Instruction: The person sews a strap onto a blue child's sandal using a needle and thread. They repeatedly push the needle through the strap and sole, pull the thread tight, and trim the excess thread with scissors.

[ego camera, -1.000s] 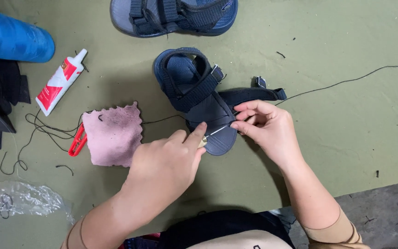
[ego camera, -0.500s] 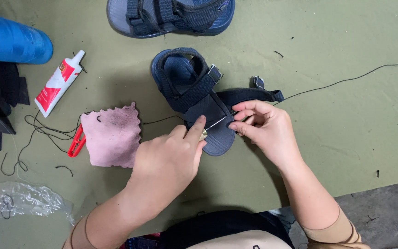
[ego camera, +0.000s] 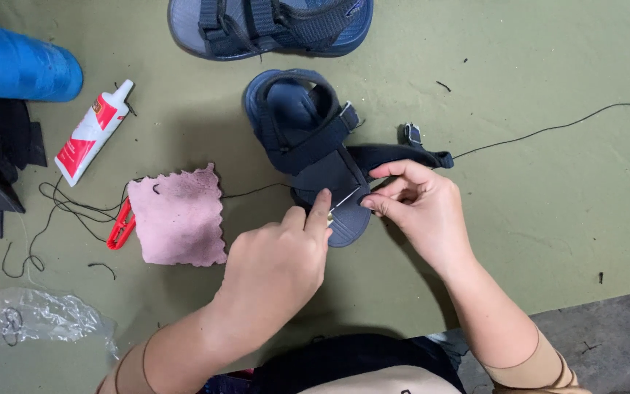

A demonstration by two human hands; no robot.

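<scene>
A dark blue sandal (ego camera: 308, 138) lies on the olive cloth, toe end toward me. My left hand (ego camera: 275, 263) presses its index finger on the sandal's front edge, right beside a thin needle (ego camera: 344, 198). My right hand (ego camera: 417, 208) pinches the loose front strap (ego camera: 402, 155) and the needle's other end between thumb and fingers. A black thread (ego camera: 548, 130) runs from the strap off to the right.
A second blue sandal (ego camera: 271, 25) lies at the top. A pink scalloped cloth patch (ego camera: 178, 216), a red thread snipper (ego camera: 120, 226) and a red-and-white glue tube (ego camera: 92, 131) lie left, with tangled black thread (ego camera: 60, 208), a blue roll (ego camera: 16, 66) and clear plastic (ego camera: 30, 317).
Almost nothing has moved. My left index finger has stretched slightly further onto the sandal's front edge beside the needle; my right hand keeps its pinch on the strap.
</scene>
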